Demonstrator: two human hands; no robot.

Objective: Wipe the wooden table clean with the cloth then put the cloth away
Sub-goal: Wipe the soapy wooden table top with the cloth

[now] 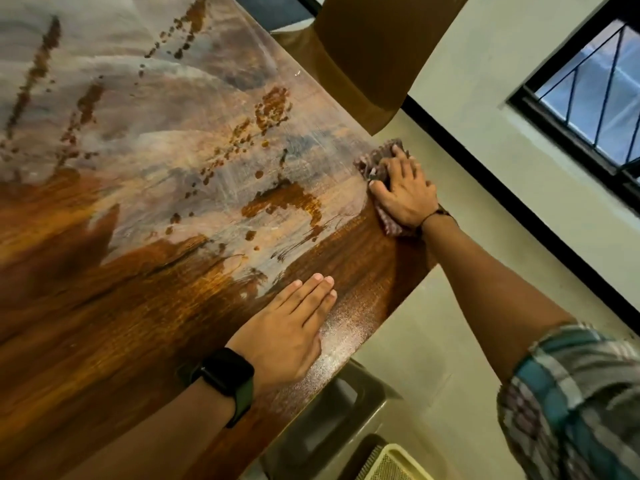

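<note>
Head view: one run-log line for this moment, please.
right hand presses cloth at table edge | left hand flat on table | film remains

No readable text, label or number anywhere

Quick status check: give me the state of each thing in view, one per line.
wooden table: partly wiped, dusty film and streaks across the far part
cloth: bunched, flat on the table's right edge
right hand: presses the cloth
left hand: flat on the table, holding nothing
</note>
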